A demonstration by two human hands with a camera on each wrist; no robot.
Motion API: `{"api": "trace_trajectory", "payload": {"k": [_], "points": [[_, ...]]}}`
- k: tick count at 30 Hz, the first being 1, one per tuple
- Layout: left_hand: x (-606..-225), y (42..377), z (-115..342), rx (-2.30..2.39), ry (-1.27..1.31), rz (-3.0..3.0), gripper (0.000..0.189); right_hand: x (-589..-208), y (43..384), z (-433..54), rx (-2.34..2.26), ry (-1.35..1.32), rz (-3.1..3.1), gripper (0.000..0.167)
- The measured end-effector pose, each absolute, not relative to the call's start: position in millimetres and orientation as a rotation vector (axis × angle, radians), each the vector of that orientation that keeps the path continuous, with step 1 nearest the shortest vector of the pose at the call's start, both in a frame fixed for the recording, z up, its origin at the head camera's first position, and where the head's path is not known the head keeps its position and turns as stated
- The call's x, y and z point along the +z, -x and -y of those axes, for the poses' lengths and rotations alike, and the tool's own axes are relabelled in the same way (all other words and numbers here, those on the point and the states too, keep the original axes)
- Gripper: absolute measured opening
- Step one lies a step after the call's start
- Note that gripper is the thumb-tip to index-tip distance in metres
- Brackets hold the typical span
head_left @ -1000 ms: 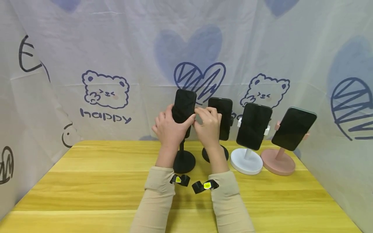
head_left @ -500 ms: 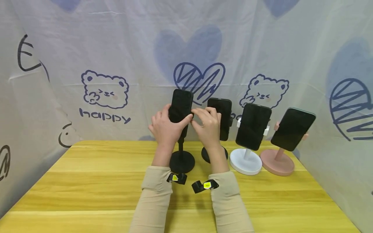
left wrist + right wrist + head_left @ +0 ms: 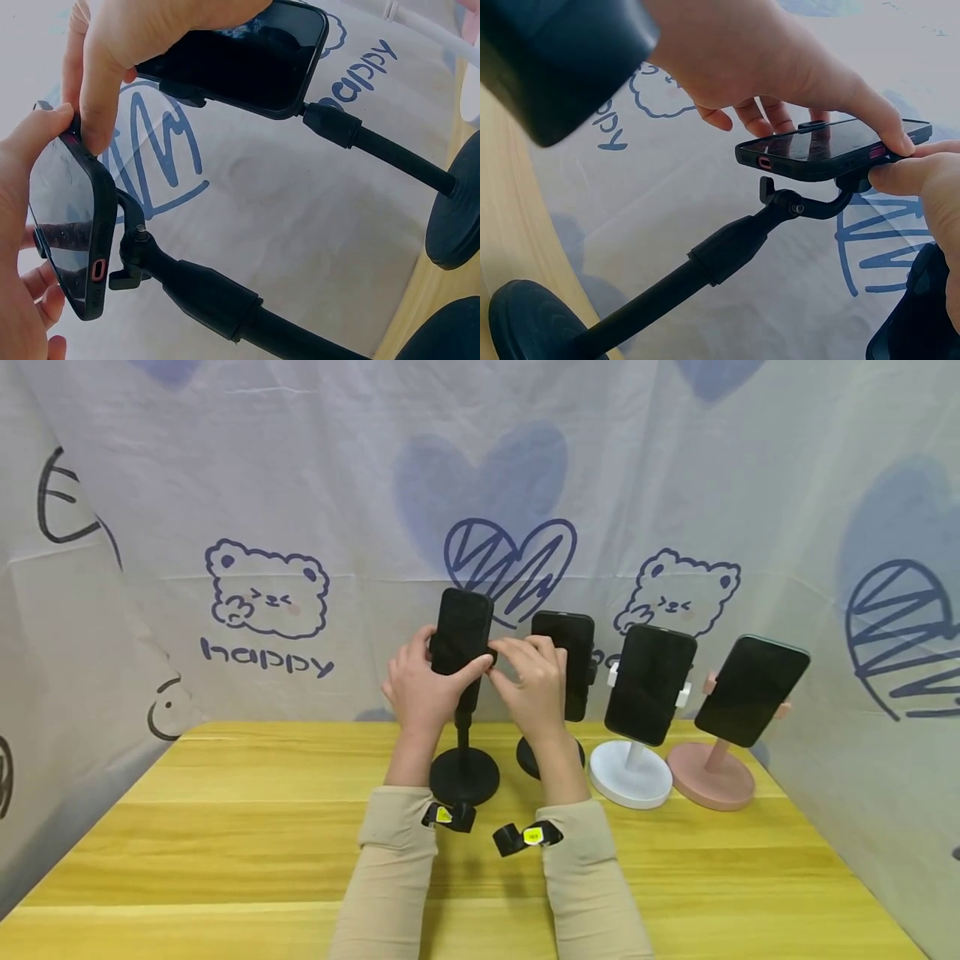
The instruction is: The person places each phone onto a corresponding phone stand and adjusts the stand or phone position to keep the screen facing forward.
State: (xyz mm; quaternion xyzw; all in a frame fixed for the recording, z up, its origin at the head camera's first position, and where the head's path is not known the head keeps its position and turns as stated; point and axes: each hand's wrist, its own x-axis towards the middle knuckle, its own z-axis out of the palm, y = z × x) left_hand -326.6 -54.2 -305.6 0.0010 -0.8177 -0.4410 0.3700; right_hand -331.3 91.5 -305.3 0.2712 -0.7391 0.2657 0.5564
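A black smartphone (image 3: 459, 631) sits upright and slightly tilted on a black phone stand (image 3: 465, 777). My left hand (image 3: 427, 689) grips it across its width, thumb on the right edge and fingers round the left edge. At that right edge my right hand (image 3: 536, 681) pinches the stand's clamp with thumb and index finger, beside the left thumb. In the left wrist view the phone (image 3: 75, 225) shows edge-on, with the stand's bent arm (image 3: 135, 225) behind it. The right wrist view shows the right hand (image 3: 937, 195) holding the clamp from the side; part of the clamp is hidden.
Right of the hands stand several more phone holders, each bearing a phone: a black one (image 3: 573, 664), a white one (image 3: 632, 774) and a pink one (image 3: 711, 777). The second black stand is close behind the right wrist. A printed curtain (image 3: 360, 485) hangs behind the wooden table (image 3: 247, 843).
The held phone, its stand and my left hand have shifted a little left. My right hand keeps its pinch at the phone's right edge. The other holders stay in place.
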Motion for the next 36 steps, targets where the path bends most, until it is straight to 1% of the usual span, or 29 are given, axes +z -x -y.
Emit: {"api": "trace_trajectory", "payload": {"k": [10, 21, 29, 36], "points": [[-303.6, 327.6, 52.6, -1.188, 0.008, 2.081, 0.091, -303.1, 331.4, -89.0, 0.630, -0.620, 1.745, 0.024], [-303.8, 327.9, 48.9, -1.220, 0.002, 2.076, 0.095, -301.2, 331.0, -89.4, 0.596, -0.583, 1.830, 0.027], [-303.5, 326.4, 56.6, -1.288, 0.097, 2.127, 0.087, -303.2, 331.1, -90.7, 0.585, -0.569, 1.834, 0.027], [-302.3, 325.4, 65.9, -1.253, 0.144, 2.226, 0.089, -304.3, 332.5, -91.3, 0.598, -0.575, 1.817, 0.027]]}}
